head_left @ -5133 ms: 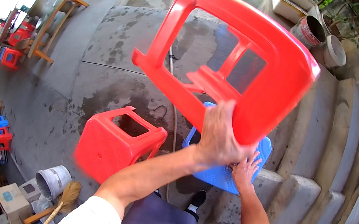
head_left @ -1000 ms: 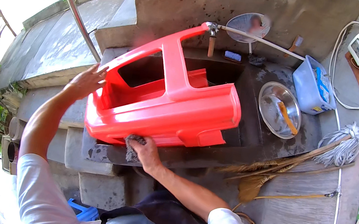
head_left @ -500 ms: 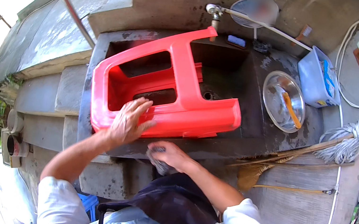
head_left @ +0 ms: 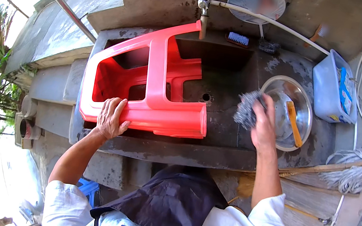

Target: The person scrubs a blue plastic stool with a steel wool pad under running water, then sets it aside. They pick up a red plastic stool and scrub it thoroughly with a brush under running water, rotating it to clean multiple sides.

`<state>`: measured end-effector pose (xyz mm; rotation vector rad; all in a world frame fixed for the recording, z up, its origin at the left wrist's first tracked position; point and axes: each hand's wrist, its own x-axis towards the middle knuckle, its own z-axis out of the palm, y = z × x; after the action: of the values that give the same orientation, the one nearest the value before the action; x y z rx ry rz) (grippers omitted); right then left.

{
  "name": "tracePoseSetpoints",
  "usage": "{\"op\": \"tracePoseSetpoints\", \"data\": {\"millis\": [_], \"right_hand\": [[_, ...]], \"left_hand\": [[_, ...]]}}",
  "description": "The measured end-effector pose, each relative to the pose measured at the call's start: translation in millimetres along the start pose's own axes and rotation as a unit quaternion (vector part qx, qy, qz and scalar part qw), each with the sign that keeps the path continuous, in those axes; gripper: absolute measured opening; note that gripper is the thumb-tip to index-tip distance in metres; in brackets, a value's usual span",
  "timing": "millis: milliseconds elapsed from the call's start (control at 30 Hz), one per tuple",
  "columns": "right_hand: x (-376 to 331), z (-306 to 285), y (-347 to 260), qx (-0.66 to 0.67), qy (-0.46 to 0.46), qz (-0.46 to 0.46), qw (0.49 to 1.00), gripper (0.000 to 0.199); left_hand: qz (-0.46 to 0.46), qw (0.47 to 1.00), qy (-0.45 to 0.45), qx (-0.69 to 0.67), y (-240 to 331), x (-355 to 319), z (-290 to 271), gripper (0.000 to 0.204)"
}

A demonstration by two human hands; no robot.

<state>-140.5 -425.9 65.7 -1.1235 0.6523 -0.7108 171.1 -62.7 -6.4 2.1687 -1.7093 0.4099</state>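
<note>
A red plastic stool [head_left: 157, 77] lies on its side across the dark stone sink [head_left: 213, 151], its legs toward the tap side and the right. My left hand [head_left: 111, 117] grips the stool's near edge, fingers over the rim and thumb apart. In my right hand [head_left: 266, 123] is a grey scouring pad [head_left: 247, 109], held above the sink's right part, clear of the stool. Just beyond that hand stands a steel basin [head_left: 307, 117] with an orange-handled brush [head_left: 294, 123] in it; the brush's head is hard to make out.
A metal tap [head_left: 204, 10] rises behind the stool, with a white pipe [head_left: 274, 21] running right. A scrub brush [head_left: 238, 39] lies at the back rim. To the right stand a translucent plastic bin [head_left: 332, 91] and a mop [head_left: 350, 169]. A metal handrail [head_left: 60, 0] is at left.
My right hand has swung from the near edge up and right toward the basin, carrying the scouring pad. My left hand has moved down-left to the stool's edge; the stool now sits turned slightly differently.
</note>
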Motion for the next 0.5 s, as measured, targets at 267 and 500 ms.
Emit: {"op": "tracePoseSetpoints", "data": {"millis": [267,500], "right_hand": [[111,97,110,-0.187,-0.473,0.11,0.854,0.019],[153,52,285,0.033,-0.181,0.419,0.889,0.014]], "left_hand": [[-0.019,1.0,0.003,0.008,2,3,7,0.075],[-0.038,0.999,-0.019,0.004,2,2,11,0.078]]}}
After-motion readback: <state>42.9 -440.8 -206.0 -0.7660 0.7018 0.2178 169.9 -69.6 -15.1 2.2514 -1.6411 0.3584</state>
